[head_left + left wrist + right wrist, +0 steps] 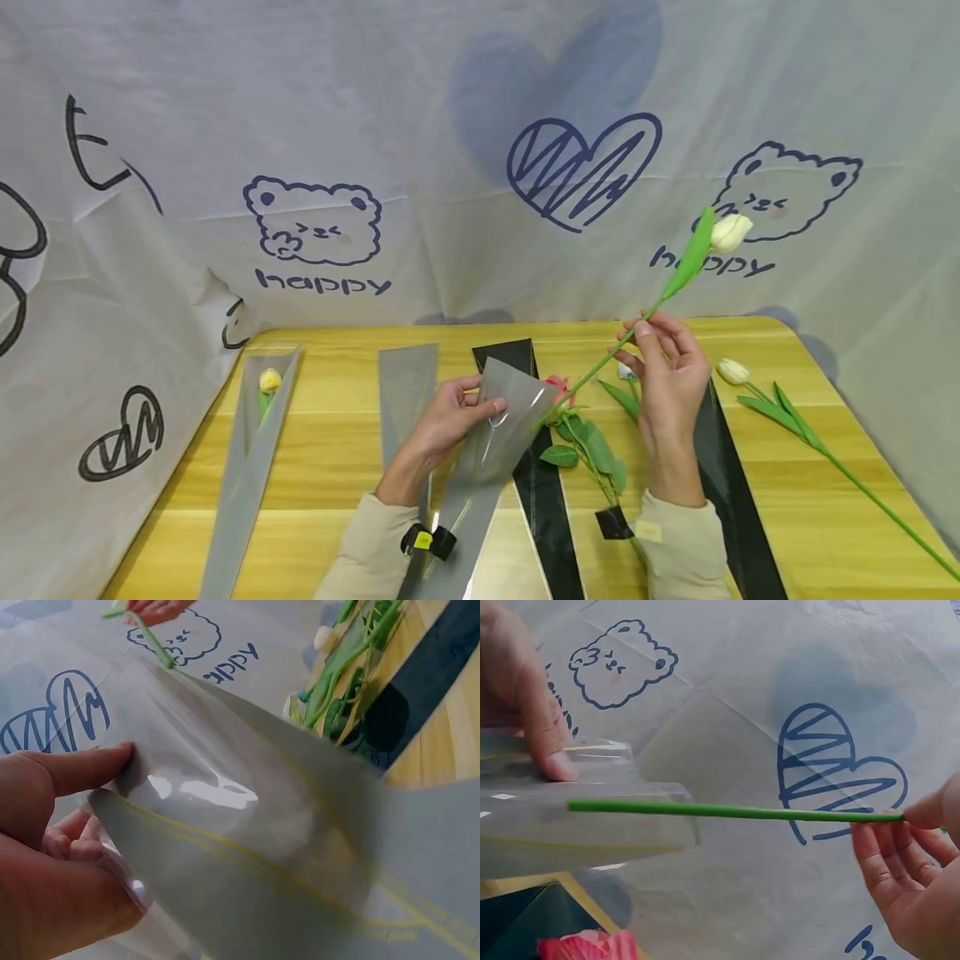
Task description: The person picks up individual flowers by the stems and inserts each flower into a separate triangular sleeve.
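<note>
My left hand pinches the upper edge of a grey, see-through flower sleeve, thumb on the near side. The sleeve's mouth gapes in the left wrist view, its yellow-lined edges spread apart. Higher up on the right, my right hand pinches the green stem of a white tulip between thumb and fingers. The bloom points up and right, one long leaf beside it. At the sleeve's mouth, the stem's lower end overlaps the film; how deep it sits inside is hard to tell.
A wrapped yellow tulip lies at the left on the wooden table. Another grey sleeve and black sleeves lie flat. A pink flower sits between the hands; another white tulip lies right. A printed cloth hangs behind.
</note>
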`<state>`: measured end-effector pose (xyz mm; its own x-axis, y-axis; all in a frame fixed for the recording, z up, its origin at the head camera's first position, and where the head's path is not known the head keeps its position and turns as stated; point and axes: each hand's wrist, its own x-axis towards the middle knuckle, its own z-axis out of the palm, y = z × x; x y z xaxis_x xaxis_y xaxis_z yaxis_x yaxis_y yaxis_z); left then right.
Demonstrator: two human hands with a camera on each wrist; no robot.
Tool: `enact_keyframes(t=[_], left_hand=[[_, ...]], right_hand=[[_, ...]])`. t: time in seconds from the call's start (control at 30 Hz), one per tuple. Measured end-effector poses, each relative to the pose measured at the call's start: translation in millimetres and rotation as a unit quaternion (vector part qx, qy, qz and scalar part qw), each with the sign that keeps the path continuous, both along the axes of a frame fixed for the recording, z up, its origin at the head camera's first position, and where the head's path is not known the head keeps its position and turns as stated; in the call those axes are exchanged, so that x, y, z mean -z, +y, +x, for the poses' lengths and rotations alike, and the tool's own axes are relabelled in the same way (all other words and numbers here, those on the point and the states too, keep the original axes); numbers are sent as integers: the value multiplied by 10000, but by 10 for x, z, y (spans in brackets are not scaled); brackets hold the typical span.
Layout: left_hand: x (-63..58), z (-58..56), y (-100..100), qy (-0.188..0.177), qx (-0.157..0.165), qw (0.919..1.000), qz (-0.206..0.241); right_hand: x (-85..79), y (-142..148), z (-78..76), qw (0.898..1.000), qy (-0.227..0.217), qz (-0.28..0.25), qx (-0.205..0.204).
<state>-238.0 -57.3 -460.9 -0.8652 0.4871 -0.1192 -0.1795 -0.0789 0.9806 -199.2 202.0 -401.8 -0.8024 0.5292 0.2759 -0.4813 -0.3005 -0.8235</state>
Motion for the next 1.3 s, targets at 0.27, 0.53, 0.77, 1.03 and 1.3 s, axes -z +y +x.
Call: enact_keyframes(t=[0.27, 0.53, 0.77, 1.03, 1.3], left_hand=[[18, 31, -26, 588, -156, 9969, -492], [-31, 59, 7, 994, -88, 9935, -549], [-86, 109, 36, 1161, -180, 9920, -461], [-137, 129, 60, 1409, -270, 9888, -422], [-168, 154, 55, 1354, -259, 9895, -443]], right_hand=[[-119, 39, 55, 9901, 863, -989, 505], [-160, 66, 82, 9826, 1245, -1159, 744], [-125, -52, 92, 9957, 855, -309, 188], [-147, -220, 73, 9982, 218, 351, -440], [-90, -350, 63, 9904, -72, 823, -1113]])
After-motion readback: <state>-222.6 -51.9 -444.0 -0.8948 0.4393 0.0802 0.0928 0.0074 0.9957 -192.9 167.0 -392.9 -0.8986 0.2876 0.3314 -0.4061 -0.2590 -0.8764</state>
